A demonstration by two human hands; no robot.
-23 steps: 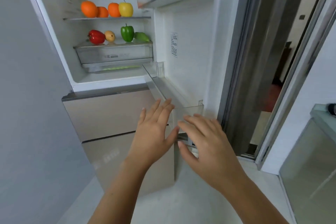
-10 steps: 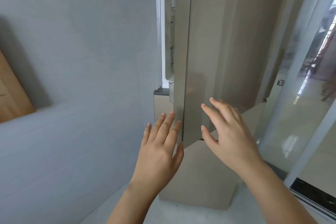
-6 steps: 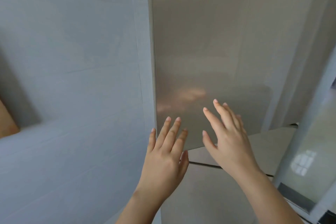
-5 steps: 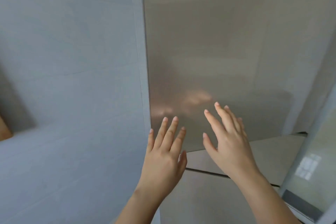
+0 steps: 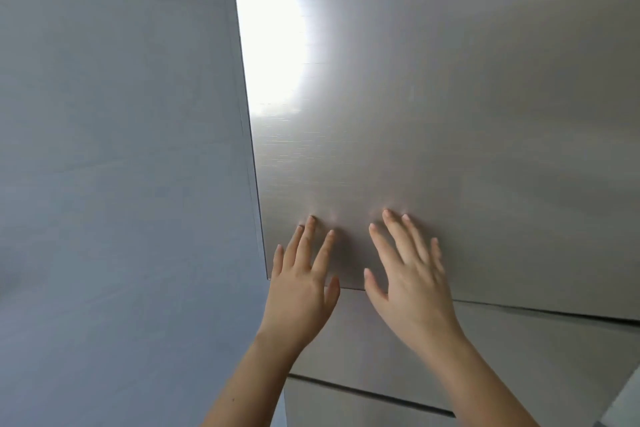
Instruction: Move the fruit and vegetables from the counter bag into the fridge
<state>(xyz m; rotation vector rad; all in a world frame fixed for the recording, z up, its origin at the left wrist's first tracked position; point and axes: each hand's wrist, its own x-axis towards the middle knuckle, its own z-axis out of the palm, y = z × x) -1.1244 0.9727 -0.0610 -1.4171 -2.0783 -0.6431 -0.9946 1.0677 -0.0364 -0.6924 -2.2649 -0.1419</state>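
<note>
The fridge's brushed beige upper door (image 5: 433,121) fills the right of the view and lies flush with the fridge front. My left hand (image 5: 303,282) rests flat near the door's lower left corner, fingers spread. Beside it, my right hand (image 5: 407,274) presses flat on the same door, fingers apart. Neither hand holds anything. The fruit and vegetables are hidden behind the door. The counter bag is out of view.
A grey wall (image 5: 121,184) runs along the fridge's left side. Below the upper door are two beige drawer fronts (image 5: 519,354), separated by dark gaps. A bright reflection (image 5: 273,45) glares on the door's upper left.
The fridge door has swung from wide open to flush with the front, hiding the produce. Both hands followed it and now lie flat on its face.
</note>
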